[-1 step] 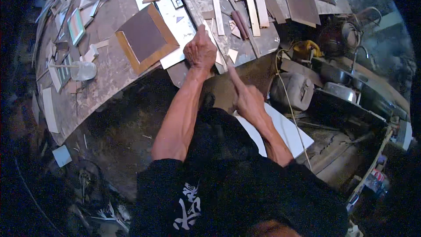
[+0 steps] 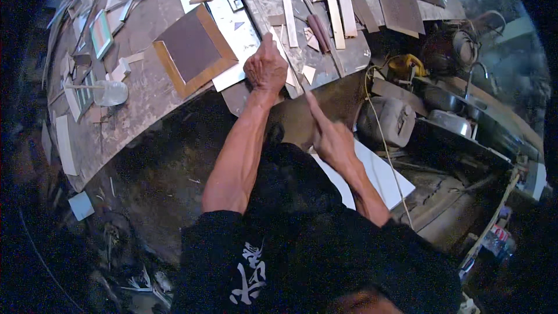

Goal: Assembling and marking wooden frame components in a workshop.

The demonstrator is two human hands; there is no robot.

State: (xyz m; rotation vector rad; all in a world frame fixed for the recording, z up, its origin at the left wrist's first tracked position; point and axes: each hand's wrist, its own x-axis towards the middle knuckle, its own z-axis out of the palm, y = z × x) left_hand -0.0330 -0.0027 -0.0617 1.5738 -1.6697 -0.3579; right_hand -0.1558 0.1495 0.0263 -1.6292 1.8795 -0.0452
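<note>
My left hand (image 2: 266, 71) is closed at the near edge of the workbench, pressing down on a pale narrow strip (image 2: 278, 45) with its forefinger stretched forward. Just to its right and nearer my body, my right hand (image 2: 335, 142) is curled with the forefinger extended toward the bench edge. A thin, blade-like piece (image 2: 299, 80) runs between the strip and that fingertip; whatever the curled fingers grip is hidden. Left of my left hand lies a dark panel (image 2: 189, 52) with brown wooden strips along its sides, partly over a white board (image 2: 229, 75).
Offcuts and a pale wooden slat (image 2: 289, 22) lie about the workbench (image 2: 142, 104). A clear cup (image 2: 110, 93) stands at left, with a striped frame (image 2: 101, 36) beyond. To the right are a grey jerrycan (image 2: 388, 121), a hanging cord (image 2: 386, 145) and a metal sink (image 2: 450, 121).
My right hand has drawn back slightly toward my body and to the right, its fingertip now a little farther from the bench. My left hand stays in place.
</note>
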